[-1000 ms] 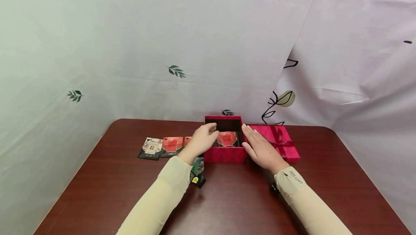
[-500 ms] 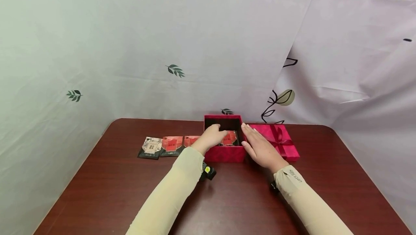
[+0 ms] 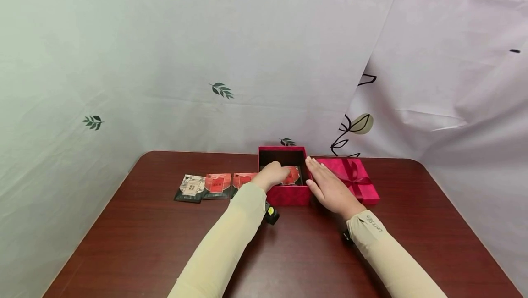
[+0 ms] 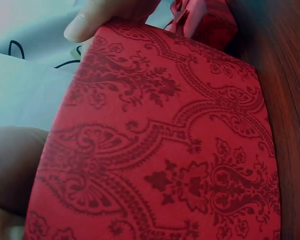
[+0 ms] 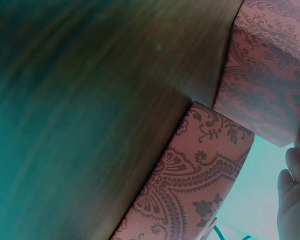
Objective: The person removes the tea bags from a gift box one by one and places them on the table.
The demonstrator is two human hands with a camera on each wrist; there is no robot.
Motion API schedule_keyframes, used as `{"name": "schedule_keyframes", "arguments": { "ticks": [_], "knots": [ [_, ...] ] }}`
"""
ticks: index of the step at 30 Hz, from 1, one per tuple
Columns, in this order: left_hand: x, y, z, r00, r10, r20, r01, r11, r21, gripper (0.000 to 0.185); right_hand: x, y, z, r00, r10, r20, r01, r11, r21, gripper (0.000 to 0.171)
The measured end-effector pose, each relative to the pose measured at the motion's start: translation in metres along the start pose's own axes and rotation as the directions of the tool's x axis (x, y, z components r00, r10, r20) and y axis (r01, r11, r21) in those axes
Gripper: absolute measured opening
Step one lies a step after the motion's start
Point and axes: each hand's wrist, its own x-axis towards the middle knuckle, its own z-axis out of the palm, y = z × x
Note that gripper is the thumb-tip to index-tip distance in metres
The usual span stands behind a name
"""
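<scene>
A red patterned gift box (image 3: 288, 195) stands lidless at the back of the table, dark inside. Within it lies a red and black sachet (image 3: 292, 176). My left hand (image 3: 270, 175) reaches over the front left of the box, its thumb by the sachet. Its fingers are hidden inside, so their hold does not show. In the left wrist view, the box wall (image 4: 160, 140) covers most of the picture. My right hand (image 3: 330, 190) rests straight-fingered along the box's right side; part of that hand (image 5: 295, 190) shows at the right wrist view's edge.
Left of the box lie a beige and black sachet (image 3: 191, 188) and two red and black sachets, one (image 3: 217, 185) in the middle and one (image 3: 241, 181) nearest the box. The red lid (image 3: 365, 188) with its ribbon bow sits on the right. A printed cloth (image 3: 264, 59) hangs behind the table.
My left hand has moved right and down into the box, with its fingers now out of sight. The right hand has stayed at the box's side.
</scene>
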Motion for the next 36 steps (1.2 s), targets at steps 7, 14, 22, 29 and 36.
{"name": "schedule_keyframes", "arguments": {
  "ticks": [7, 14, 22, 29, 36],
  "knots": [
    [0.0007, -0.0008, 0.0015, 1.0, -0.002, 0.014, 0.002, 1.0, -0.007, 0.057, 0.0001, 0.0019, 0.0024, 1.0, -0.008, -0.012, 0.008, 1.0, 0.003, 0.063],
    [0.0008, -0.0024, 0.0015, 1.0, 0.009, -0.001, -0.01, 0.999, -0.046, 0.059, -0.0004, 0.0014, 0.0023, 1.0, -0.002, 0.0, 0.002, 1.0, 0.01, 0.062],
    [0.004, -0.0013, 0.0003, 0.998, 0.046, -0.031, -0.047, 0.998, -0.034, 0.032, -0.0006, 0.0002, 0.001, 0.999, 0.024, 0.022, -0.024, 0.999, 0.023, 0.062],
    [0.0055, -0.0013, 0.0001, 0.995, 0.081, -0.063, -0.084, 0.996, -0.034, 0.029, -0.0008, 0.0002, 0.0012, 0.999, 0.036, 0.034, -0.037, 0.999, 0.028, 0.063],
    [0.002, -0.0013, 0.0013, 0.982, 0.134, -0.132, -0.139, 0.99, -0.033, 0.023, -0.0006, -0.0004, 0.0004, 0.999, 0.038, 0.038, -0.039, 0.999, 0.016, 0.063]
  ]
}}
